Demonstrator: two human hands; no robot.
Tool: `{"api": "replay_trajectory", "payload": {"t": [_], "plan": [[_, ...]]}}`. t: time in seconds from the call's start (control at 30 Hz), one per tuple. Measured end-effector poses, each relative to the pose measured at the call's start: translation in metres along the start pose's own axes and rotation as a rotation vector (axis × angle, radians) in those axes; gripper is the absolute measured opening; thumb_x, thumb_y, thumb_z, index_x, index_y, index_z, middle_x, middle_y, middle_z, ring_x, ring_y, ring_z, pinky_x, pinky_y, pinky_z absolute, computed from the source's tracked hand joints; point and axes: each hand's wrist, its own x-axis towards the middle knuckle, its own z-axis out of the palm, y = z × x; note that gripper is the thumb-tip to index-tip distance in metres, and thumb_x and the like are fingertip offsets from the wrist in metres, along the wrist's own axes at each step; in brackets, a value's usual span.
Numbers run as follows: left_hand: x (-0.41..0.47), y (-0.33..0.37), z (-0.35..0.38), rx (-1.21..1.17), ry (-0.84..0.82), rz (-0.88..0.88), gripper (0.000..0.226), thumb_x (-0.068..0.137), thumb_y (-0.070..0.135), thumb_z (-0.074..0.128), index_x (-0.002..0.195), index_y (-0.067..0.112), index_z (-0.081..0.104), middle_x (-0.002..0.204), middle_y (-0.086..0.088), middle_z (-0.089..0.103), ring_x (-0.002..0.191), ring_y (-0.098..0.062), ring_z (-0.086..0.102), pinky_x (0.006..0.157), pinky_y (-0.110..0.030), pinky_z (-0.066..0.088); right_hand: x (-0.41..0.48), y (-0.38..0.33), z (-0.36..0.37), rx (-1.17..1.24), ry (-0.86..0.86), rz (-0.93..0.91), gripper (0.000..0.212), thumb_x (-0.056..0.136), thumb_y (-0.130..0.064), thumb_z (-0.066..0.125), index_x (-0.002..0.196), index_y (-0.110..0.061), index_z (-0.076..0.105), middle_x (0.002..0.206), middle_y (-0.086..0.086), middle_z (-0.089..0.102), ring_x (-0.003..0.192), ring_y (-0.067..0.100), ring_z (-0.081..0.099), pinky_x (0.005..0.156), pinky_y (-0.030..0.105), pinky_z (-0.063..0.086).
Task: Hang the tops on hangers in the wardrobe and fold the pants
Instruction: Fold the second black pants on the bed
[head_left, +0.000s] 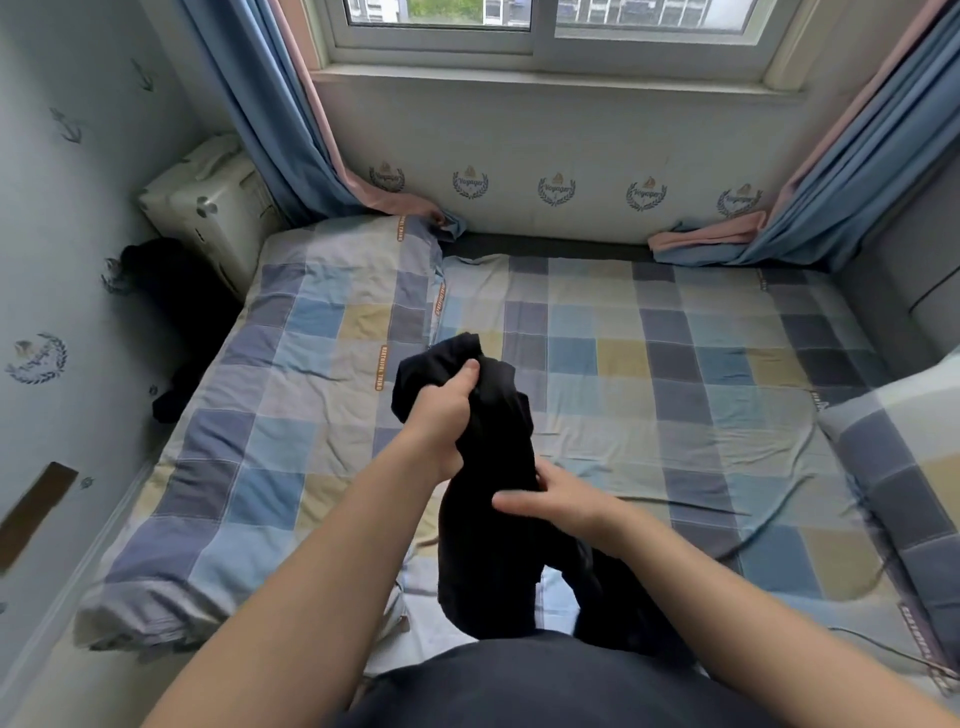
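The person stands at the foot of the bed (675, 364) with one black garment (488, 545) held up over the checked sheet, its lower end hanging down against their body. The left hand (447, 410) grips the bunched top of it in a closed fist. The right hand (561, 499) holds it lower down, thumb laid across the front and fingers curled round the far side. The cloth seems to hang in two lengths, so it is probably a pair of pants and the folding step is just starting, though it is too crumpled to be sure. The next move calls for shaking it out, finding the waistband and laying it flat on the sheet. By count: one garment in the hands and one dark heap (176, 312) on the floor by the left wall, which may be more clothing; one folded quilt (270, 415) on the left and one pillow (909, 447) on the right; no hanger or wardrobe shows
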Motion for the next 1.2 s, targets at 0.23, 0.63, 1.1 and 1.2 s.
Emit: {"api": "replay_trajectory", "payload": {"t": [0.23,0.63,1.1,1.2], "plan": [[0.009,0.024,-0.004,-0.030,0.037,0.129,0.066,0.087,0.061,0.068,0.124,0.006,0.067,0.119,-0.012,0.073,0.109,-0.032,0.069,0.102,-0.046,0.052,0.011,-0.005,-0.009,-0.318,0.352,-0.062,0.022,0.097,-0.016,0.062,0.075,-0.013,0.063,0.073,-0.001,0.060,0.075,0.014,0.056,0.072,0.037,0.044],[-0.007,-0.062,-0.007,0.830,-0.206,0.365,0.040,0.090,0.040,0.072,0.125,0.021,0.067,0.115,0.002,0.073,0.108,-0.018,0.068,0.095,-0.044,0.054,0.012,-0.100,-0.042,0.288,0.587,-0.278,0.013,0.099,-0.015,0.061,0.096,-0.008,0.071,0.093,0.012,0.073,0.091,0.029,0.069,0.084,0.040,0.059],[-0.006,-0.022,0.007,0.064,0.062,0.068,0.043,0.097,0.036,0.065,0.131,0.010,0.059,0.122,-0.011,0.069,0.110,-0.032,0.066,0.097,-0.050,0.055,-0.029,0.026,0.018,-0.345,0.560,0.061,0.126,0.065,-0.059,0.083,0.159,-0.028,0.005,0.162,-0.002,0.022,0.149,0.021,0.023,0.121,0.045,0.026],[-0.007,-0.016,0.013,-0.030,0.058,0.033,0.045,0.099,0.032,0.064,0.134,0.006,0.058,0.124,-0.015,0.068,0.109,-0.033,0.067,0.096,-0.048,0.056,-0.022,0.018,0.008,-0.268,0.499,0.126,0.124,0.058,-0.071,0.080,0.156,-0.027,0.018,0.153,-0.004,0.040,0.139,0.020,0.041,0.114,0.043,0.038]]}}
